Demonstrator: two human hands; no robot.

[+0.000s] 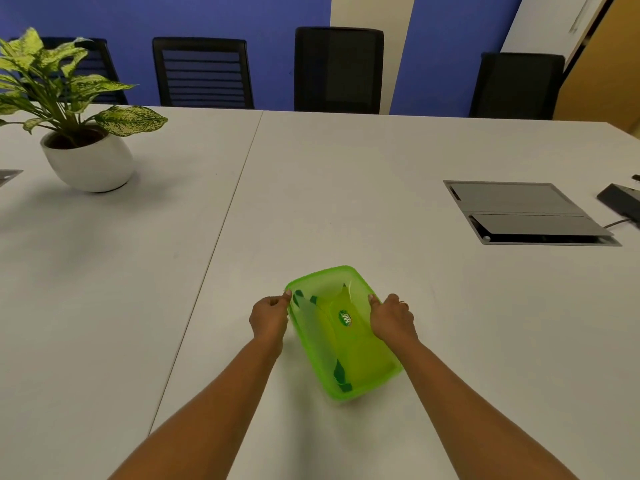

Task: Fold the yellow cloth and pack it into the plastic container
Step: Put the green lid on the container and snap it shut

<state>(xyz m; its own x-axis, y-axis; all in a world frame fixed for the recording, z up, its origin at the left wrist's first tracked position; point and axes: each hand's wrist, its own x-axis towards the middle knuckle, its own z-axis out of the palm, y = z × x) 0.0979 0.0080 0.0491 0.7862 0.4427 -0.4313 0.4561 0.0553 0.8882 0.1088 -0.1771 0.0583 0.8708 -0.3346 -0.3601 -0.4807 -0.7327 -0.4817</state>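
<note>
left hand & right hand gripping lidded container; yellow cloth inside

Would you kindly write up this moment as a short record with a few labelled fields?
container: green translucent plastic container on the white table, lid on
contents: yellow cloth with dark green markings, seen through the lid
left hand: left hand at the container's left edge, thumb on the rim
right hand: right hand at the right edge, thumb on the rim, ring on one finger
elsewhere: potted plant far left; grey cable hatch to the right; black chairs beyond the table
</note>
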